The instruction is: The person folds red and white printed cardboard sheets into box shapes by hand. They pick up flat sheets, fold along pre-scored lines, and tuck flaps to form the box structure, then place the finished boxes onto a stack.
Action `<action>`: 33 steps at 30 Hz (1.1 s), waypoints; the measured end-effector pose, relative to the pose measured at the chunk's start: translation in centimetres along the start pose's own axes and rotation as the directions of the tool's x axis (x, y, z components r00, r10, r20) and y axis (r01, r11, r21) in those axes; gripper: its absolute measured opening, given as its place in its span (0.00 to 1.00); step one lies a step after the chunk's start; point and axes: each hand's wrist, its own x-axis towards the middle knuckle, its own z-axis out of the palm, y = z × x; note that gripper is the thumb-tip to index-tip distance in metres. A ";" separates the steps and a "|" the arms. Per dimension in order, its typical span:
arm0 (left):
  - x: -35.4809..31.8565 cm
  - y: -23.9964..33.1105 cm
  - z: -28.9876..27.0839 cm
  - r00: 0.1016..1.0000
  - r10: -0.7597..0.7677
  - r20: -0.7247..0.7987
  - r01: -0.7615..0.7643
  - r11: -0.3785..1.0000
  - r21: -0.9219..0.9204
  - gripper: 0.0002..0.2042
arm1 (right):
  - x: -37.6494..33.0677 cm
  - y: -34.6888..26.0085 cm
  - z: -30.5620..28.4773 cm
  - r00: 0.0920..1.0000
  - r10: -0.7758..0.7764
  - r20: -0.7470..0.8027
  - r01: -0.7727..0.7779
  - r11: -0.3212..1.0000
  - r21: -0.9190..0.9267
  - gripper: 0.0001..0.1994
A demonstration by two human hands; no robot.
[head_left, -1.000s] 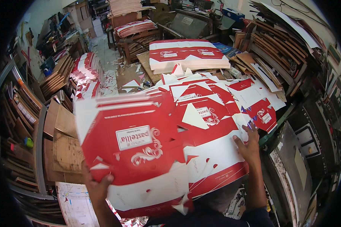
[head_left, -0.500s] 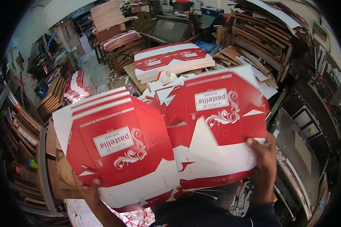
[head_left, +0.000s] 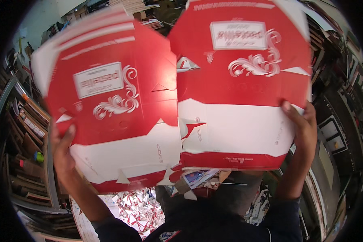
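Observation:
Two flat red and white printed box blanks, a left one (head_left: 113,107) and a right one (head_left: 242,90), are held up side by side in front of me, with cut outlines, white scroll ornaments and white label panels. Their inner edges meet or overlap near the middle; whether they are joined I cannot tell. My left hand (head_left: 63,151) is closed on the outer left edge, thumb on the printed face. At the outer right edge my right hand (head_left: 304,125) grips in the same way. Behind the cardboard the remaining fingers are mostly hidden. Small cut flaps stick out at the middle seam.
Red and white cardboard scraps (head_left: 139,211) lie heaped below, near my legs. A metal-framed rack (head_left: 48,177) with boards stands at the left. Dark metal equipment (head_left: 330,173) is at the right, below stacked boards (head_left: 316,44). Paper stacks (head_left: 121,6) show at the back.
Both hands have raised the blanks, which now fill more of the view and hide the printed stack behind. The blanks look flatter and straighter. The scrap heap below is more visible.

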 end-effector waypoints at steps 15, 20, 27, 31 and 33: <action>-2.3 -3.7 1.0 0.790 -0.518 0.328 0.528 0.847 0.066 0.30 | 3.5 1.2 -1.8 0.877 0.340 0.341 -0.305 0.940 -0.153 0.14; -2.3 2.2 2.0 0.681 -0.609 0.407 0.704 0.696 -0.137 0.35 | 5.8 -0.3 0.1 0.875 0.418 0.243 -0.437 0.899 0.028 0.18; 4.2 10.7 -0.8 0.951 -0.194 0.242 0.184 0.981 0.061 0.36 | 8.9 -5.8 1.1 0.940 0.027 0.339 -0.072 0.990 0.120 0.21; 5.0 10.1 -1.1 0.927 0.375 0.005 -0.331 0.812 0.481 0.29 | 6.0 -6.3 2.0 0.951 -0.293 0.100 0.298 0.954 -0.035 0.23; 1.1 7.7 1.9 0.827 0.557 -0.075 -0.422 0.704 0.572 0.26 | 3.1 -3.8 3.0 0.935 -0.353 -0.022 0.349 0.931 -0.108 0.23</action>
